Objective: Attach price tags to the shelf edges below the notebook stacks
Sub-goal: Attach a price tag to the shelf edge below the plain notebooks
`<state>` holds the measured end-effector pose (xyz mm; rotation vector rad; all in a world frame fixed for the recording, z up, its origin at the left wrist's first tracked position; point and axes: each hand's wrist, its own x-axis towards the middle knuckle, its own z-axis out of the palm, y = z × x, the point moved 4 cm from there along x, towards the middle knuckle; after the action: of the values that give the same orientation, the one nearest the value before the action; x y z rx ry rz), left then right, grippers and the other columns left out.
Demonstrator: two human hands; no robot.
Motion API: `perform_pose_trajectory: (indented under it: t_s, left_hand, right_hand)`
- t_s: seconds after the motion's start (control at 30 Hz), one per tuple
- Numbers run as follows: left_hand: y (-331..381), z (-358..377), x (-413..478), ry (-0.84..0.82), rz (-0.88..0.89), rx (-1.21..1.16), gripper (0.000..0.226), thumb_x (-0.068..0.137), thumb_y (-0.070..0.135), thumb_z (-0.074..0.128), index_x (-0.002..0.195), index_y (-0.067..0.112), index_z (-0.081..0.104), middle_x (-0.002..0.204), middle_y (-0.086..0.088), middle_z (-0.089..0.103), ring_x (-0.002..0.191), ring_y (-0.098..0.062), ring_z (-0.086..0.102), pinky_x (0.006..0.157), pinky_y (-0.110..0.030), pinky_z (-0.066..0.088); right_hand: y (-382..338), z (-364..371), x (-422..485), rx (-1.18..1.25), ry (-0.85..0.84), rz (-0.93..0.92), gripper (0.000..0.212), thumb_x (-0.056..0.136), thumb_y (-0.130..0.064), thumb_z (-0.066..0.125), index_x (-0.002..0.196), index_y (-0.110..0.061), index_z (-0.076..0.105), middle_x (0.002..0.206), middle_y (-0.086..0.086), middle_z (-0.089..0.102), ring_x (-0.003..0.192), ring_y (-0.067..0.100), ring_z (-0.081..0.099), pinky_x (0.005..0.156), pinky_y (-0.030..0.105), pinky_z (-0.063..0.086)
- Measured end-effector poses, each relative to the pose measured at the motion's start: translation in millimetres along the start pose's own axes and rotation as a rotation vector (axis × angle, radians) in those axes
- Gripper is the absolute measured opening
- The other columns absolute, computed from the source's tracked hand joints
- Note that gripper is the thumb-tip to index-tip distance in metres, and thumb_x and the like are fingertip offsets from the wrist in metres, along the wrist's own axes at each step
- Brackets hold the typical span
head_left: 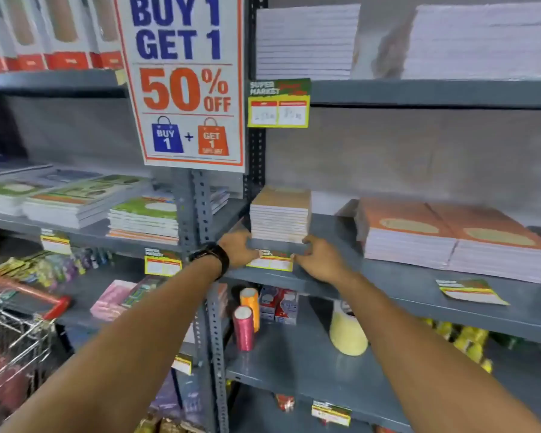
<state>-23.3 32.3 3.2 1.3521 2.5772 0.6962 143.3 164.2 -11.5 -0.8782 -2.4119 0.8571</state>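
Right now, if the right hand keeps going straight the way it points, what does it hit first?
Probably the price tag on the shelf edge; the right hand points left and up along it, fingertips already at the tag's right end. Past that, the left hand. Depth is unclear.

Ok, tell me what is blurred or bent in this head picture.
Head view: wide-angle bend curves the shelf edge and spreads both forearms toward the corners; the price tag pressed between the left hand and right hand is too soft to read; the upper-right notebook stack smears with motion blur; the sale poster stays legible; lighting is even, without glare.
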Motion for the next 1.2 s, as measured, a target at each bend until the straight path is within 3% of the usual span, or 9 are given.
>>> perform_pose_trajectory:
  t_s: [0.13,0.3,0.4,0.5,0.67,0.83,0.97,1.07,1.2]
  left_hand:
    - [-2,14,10,-0.058,-0.056,-0.018,0.041,0.078,0.045,0.059,0.11,0.021,0.058,0.113,-0.006,0.065,0.096,-0.024,0.06,0.075,-0.029,0.044]
    - [-5,24,19,-0.05,-0.16,-0.161,0.061,0.073,0.033,0.067,0.129,0.019,0.046,0.115,-0.007,0.061,0.093,-0.023,0.062,0.068,-0.029,0.048]
    - [-10,23,26,0.011,-0.195,-0.36,0.059,0.075,0.02,0.073,0.129,0.02,0.049,0.123,-0.007,0.058,0.102,-0.022,0.06,0.078,-0.028,0.049]
    - [-15,21,31,0.086,-0.186,-0.634,0.035,0.077,0.012,0.076,0.109,0.018,0.064,0.116,-0.009,0.066,0.095,-0.022,0.065,0.081,-0.031,0.055]
    - [-13,17,5,0.061,-0.022,-0.871,0.022,0.077,0.003,0.076,0.093,0.015,0.068,0.088,-0.009,0.066,0.088,-0.024,0.064,0.088,-0.042,0.053]
    - [-29,26,-32,0.089,0.071,-0.843,0.015,0.078,0.011,0.077,0.091,0.012,0.07,0.085,-0.013,0.069,0.077,-0.021,0.069,0.067,-0.032,0.059]
    - [-41,44,-44,0.104,0.063,-0.781,0.01,0.079,0.014,0.077,0.086,0.017,0.07,0.081,-0.011,0.068,0.075,-0.023,0.069,0.066,-0.034,0.06]
    - [-44,53,-46,0.126,0.067,-0.702,0.01,0.078,0.018,0.078,0.08,0.024,0.07,0.068,0.004,0.067,0.062,-0.008,0.064,0.052,-0.022,0.052]
    - [-45,58,-44,0.169,0.064,-0.641,0.01,0.076,0.021,0.079,0.079,0.025,0.07,0.066,0.005,0.066,0.063,-0.009,0.062,0.063,-0.03,0.054]
  right_hand:
    - [-9,16,12,-0.022,0.004,0.102,0.052,0.074,-0.033,0.072,0.119,-0.014,0.056,0.117,0.012,0.064,0.1,0.025,0.061,0.074,0.025,0.041]
    - [-20,22,21,0.039,0.002,0.18,0.034,0.07,-0.026,0.075,0.096,-0.02,0.053,0.102,0.005,0.065,0.078,0.016,0.056,0.052,0.022,0.039]
    - [-18,24,24,0.147,-0.018,0.238,0.047,0.069,-0.023,0.08,0.109,-0.015,0.056,0.104,0.006,0.062,0.087,0.019,0.058,0.061,0.026,0.042]
    - [-14,25,25,0.245,-0.025,0.261,0.055,0.07,-0.019,0.081,0.118,-0.012,0.055,0.109,0.006,0.061,0.095,0.02,0.059,0.074,0.028,0.046]
    - [-20,22,15,0.35,-0.014,0.115,0.021,0.073,-0.006,0.077,0.088,-0.019,0.069,0.095,0.003,0.072,0.083,0.016,0.067,0.068,0.025,0.054]
    - [-24,27,-18,0.183,-0.037,-0.082,0.013,0.082,-0.013,0.07,0.09,-0.023,0.074,0.081,-0.011,0.07,0.072,0.004,0.064,0.058,0.017,0.048]
    - [-24,38,-39,0.001,0.022,-0.162,0.014,0.084,-0.014,0.068,0.091,-0.023,0.076,0.075,-0.016,0.066,0.063,-0.006,0.056,0.052,0.004,0.036]
    - [-20,45,-47,-0.112,0.021,-0.136,0.013,0.085,-0.018,0.064,0.093,-0.023,0.074,0.087,-0.007,0.074,0.073,0.006,0.062,0.062,0.023,0.049]
    - [-23,47,-52,-0.236,0.059,-0.151,0.016,0.086,-0.021,0.06,0.095,-0.021,0.072,0.092,0.001,0.074,0.08,0.02,0.064,0.067,0.034,0.054]
